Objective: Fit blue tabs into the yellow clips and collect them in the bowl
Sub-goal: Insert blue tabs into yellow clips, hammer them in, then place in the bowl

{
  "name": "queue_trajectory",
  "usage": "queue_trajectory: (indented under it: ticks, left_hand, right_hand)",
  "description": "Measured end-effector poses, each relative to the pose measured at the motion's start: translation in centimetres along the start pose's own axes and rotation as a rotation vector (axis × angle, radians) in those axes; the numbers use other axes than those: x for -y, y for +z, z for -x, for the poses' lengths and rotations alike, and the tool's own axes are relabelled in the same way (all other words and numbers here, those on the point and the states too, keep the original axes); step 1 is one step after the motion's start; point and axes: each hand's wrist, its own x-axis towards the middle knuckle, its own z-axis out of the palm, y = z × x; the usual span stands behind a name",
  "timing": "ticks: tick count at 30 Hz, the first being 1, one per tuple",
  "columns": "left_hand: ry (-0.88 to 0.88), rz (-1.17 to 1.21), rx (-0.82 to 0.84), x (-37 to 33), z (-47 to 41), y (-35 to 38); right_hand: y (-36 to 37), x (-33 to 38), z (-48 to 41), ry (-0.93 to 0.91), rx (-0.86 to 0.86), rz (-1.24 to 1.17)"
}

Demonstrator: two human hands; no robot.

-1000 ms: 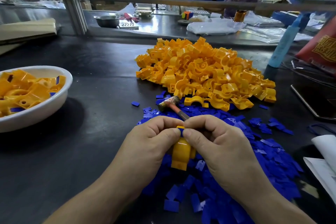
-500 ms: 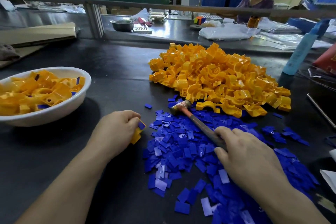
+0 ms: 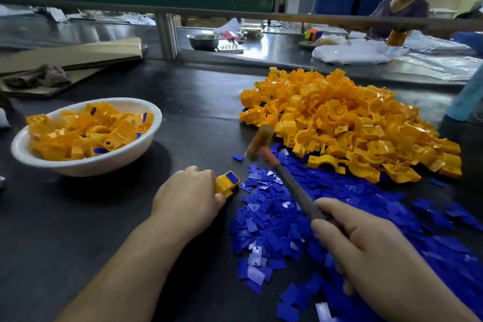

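Observation:
My left hand [image 3: 188, 196] holds a yellow clip [image 3: 226, 183] with a blue tab in its top against the black table, just left of the blue tab heap [image 3: 326, 222]. My right hand [image 3: 371, 256] grips the handle of a small hammer [image 3: 277, 165], whose blurred head is raised above the table, up and right of the clip. A large pile of yellow clips [image 3: 347, 120] lies behind the tabs. The white bowl [image 3: 104, 162] at left holds several fitted clips.
Flattened cardboard [image 3: 73, 57] and a rag [image 3: 39, 76] lie at the back left. A rail and post [image 3: 167, 34] divide this table from another bench, where a person [image 3: 402, 8] sits with a metal bowl [image 3: 203, 40] and plastic bags [image 3: 358, 52]. A teal object [image 3: 467, 102] stands at the right edge.
Both hands first pressed a tab into the clip together. Then my left hand carried the clip left onto the table, while my right hand took the hammer and lifted its head.

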Motion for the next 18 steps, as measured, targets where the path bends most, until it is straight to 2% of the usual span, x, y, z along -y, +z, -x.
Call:
queue_trajectory:
  ticks: [3, 10, 16, 18]
  left_hand:
    - [0.014, -0.033, -0.003, 0.3, 0.0, 0.2]
    - [-0.035, 0.047, -0.034, 0.0, -0.1, 0.4]
    - [-0.004, -0.011, -0.056, 0.0, -0.5, 0.9]
    - [0.003, -0.012, -0.053, 0.0, -0.6, 0.9]
  right_hand:
    - [0.1, 0.2, 0.0, -0.031, 0.026, 0.062]
    - [-0.1, 1.1, 0.2, -0.118, -0.095, 0.029]
    - [0.5, 1.3, 0.3, -0.208, -0.134, 0.108]
    - [1.2, 1.1, 0.3, -0.229, -0.135, 0.201]
